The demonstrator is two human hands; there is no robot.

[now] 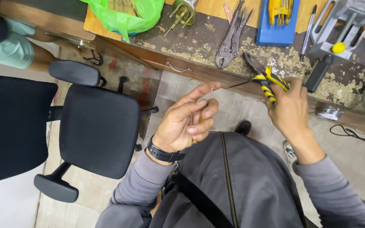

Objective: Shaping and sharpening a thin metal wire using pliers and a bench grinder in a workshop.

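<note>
Two hands work together over the person's lap, just in front of a worn desk (199, 50). The left hand (189, 122) is closed loosely, its fingertips pinching a thin wire (229, 85) near one end; the first finger stretches toward 1 o'clock, probably to steady the wire and keep it straight. The right hand (290, 107) is closed firmly around the yellow and black handles of a pair of pliers (265, 78), and the dark nose of the pliers points toward 10 o'clock, up over the desk edge. The wire runs between the two hands, from the left fingertips toward 2 o'clock, until it meets the pliers close to the pivot; whether it is actually caught there is too small to tell. Holding it at both ends seems to keep it tight and easy to work on. On the desk, at 12 o'clock from the hands, lie grey locking pliers (232, 40), a blue tool holder (277, 25) and a small vise (343, 25), with a green plastic bag (125, 17) further at 11 o'clock. A black office chair (98, 128) stands at 9 o'clock from the left hand.
</note>
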